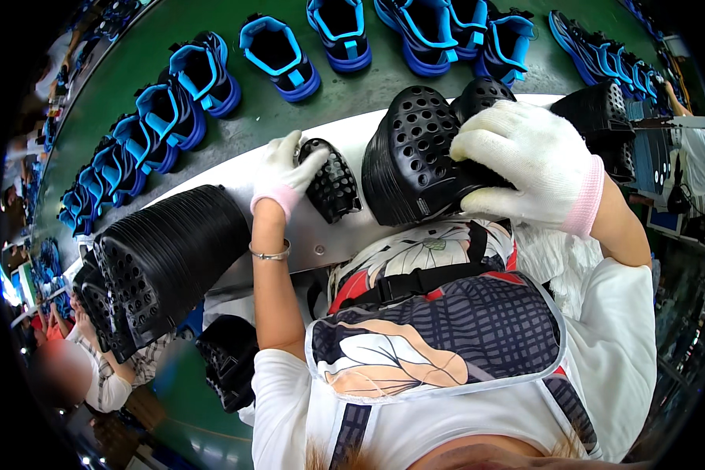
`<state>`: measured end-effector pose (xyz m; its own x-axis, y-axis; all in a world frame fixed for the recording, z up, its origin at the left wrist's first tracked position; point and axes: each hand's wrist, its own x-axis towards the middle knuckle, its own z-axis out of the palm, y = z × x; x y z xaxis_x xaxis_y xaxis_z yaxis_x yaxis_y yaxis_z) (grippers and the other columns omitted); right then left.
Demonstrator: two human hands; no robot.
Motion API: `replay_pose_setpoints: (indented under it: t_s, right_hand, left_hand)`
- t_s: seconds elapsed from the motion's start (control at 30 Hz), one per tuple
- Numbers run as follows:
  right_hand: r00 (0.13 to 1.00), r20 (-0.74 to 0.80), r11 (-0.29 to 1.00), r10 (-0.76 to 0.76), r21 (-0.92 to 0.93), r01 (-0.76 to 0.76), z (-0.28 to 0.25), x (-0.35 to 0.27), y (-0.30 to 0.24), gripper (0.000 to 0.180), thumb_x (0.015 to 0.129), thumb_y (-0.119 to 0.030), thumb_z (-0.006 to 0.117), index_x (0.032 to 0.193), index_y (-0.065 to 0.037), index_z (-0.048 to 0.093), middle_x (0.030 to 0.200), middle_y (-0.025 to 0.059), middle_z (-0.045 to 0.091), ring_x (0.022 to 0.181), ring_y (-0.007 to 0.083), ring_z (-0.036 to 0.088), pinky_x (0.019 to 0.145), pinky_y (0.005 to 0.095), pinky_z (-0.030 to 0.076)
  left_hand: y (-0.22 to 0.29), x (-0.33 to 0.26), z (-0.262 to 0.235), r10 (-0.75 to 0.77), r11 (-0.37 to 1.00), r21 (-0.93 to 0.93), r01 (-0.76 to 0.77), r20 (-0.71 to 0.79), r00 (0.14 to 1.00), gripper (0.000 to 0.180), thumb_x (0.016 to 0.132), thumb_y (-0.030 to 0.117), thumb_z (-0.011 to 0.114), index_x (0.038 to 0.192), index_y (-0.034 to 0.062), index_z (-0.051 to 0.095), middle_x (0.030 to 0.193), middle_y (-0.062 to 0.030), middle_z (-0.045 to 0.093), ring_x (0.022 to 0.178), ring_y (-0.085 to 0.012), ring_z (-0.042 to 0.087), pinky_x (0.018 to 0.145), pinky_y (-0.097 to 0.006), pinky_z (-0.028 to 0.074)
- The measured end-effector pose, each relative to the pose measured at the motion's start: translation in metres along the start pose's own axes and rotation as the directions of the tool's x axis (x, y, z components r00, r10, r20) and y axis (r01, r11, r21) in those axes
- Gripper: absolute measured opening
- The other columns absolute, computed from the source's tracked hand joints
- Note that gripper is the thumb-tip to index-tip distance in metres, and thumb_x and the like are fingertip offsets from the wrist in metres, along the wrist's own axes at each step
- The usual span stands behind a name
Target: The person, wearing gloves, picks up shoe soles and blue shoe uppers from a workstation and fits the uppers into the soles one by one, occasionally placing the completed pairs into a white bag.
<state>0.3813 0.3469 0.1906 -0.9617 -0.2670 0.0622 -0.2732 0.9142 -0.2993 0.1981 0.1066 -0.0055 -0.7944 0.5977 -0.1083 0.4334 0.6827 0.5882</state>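
Observation:
In a white knitted glove with a pink cuff, my left hand [280,168] grips the edge of a black perforated plastic shoe insert [333,188] above the white ledge [305,243]. My right hand [529,153], gloved the same way, curls its fingers and thumb around black inserts at the right side of a nested stack [419,149]. Its palm hides part of what it holds. The stack's front piece shows a rounded toe shape full of round holes. Another round-holed insert [486,94] shows just beyond my right fingers.
Black-and-blue shoes [278,59] stand in a curved row on the green table [251,121]. A long stack of inserts [176,258] lies at left, more inserts [599,117] at right. Below the ledge hangs a black bundle [231,360]. A person [102,376] sits at lower left.

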Motion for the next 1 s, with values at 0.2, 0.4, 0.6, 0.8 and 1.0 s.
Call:
replay_pose_setpoints:
  t_s: [0.2, 0.4, 0.6, 0.8, 1.0]
  right_hand:
    - [0.998, 0.060, 1.000, 0.005, 0.001, -0.005, -0.006, 0.005, -0.001, 0.031, 0.070, -0.023, 0.074, 0.093, -0.007, 0.061, 0.088, 0.0103, 0.060, 0.086, 0.0300, 0.060, 0.077, 0.0403, 0.049]
    - [0.998, 0.065, 0.996, 0.022, 0.089, -0.027, -0.010, 0.001, 0.011, 0.032, 0.069, -0.025, 0.075, 0.091, -0.007, 0.060, 0.089, 0.0106, 0.061, 0.087, 0.0309, 0.060, 0.075, 0.0399, 0.049]
    - [0.975, -0.042, 0.976, 0.219, 0.019, -0.218, -0.044, -0.027, 0.018, 0.054, 0.060, -0.028, 0.082, 0.105, -0.002, 0.065, 0.098, 0.0139, 0.064, 0.092, 0.0314, 0.062, 0.082, 0.0372, 0.050]
    - [0.935, -0.022, 0.935, 0.354, -0.005, -0.354, -0.022, -0.062, 0.016, 0.047, 0.070, -0.034, 0.077, 0.108, -0.007, 0.065, 0.102, 0.0104, 0.064, 0.098, 0.0303, 0.062, 0.085, 0.0373, 0.051]
    - [0.950, -0.033, 0.950, 0.311, 0.053, -0.309, -0.014, -0.068, 0.018, 0.041, 0.068, -0.029, 0.078, 0.101, -0.007, 0.064, 0.096, 0.0104, 0.064, 0.091, 0.0295, 0.063, 0.078, 0.0368, 0.051]
  left_hand:
    - [0.006, -0.002, 0.016, 0.000, 1.000, 0.004, 0.000, 0.026, 1.000, 0.049, 0.070, 0.042, 0.077, 0.097, 0.0026, 0.067, 0.103, -0.0191, 0.061, 0.100, -0.0341, 0.058, 0.090, -0.040, 0.047]
    - [0.003, 0.004, 0.022, 0.068, 0.996, -0.055, -0.071, -0.054, 0.996, 0.050, 0.075, 0.039, 0.073, 0.111, 0.0043, 0.065, 0.107, -0.0205, 0.061, 0.101, -0.0366, 0.059, 0.090, -0.041, 0.047]
    - [-0.004, 0.005, 0.012, 0.006, 0.994, -0.111, -0.014, -0.070, 0.998, 0.052, 0.082, 0.038, 0.070, 0.123, 0.0076, 0.060, 0.118, -0.0193, 0.057, 0.099, -0.0310, 0.061, 0.088, -0.038, 0.049]
    - [0.004, 0.006, 0.018, -0.060, 0.990, -0.134, 0.052, -0.051, 0.997, 0.048, 0.086, 0.038, 0.067, 0.122, 0.0063, 0.062, 0.119, -0.0168, 0.057, 0.096, -0.0264, 0.061, 0.087, -0.035, 0.049]
    - [0.016, 0.005, 0.007, -0.032, 0.995, -0.095, 0.027, -0.054, 0.998, 0.047, 0.088, 0.039, 0.066, 0.122, 0.0066, 0.062, 0.119, -0.0152, 0.057, 0.093, -0.0245, 0.062, 0.084, -0.034, 0.050]
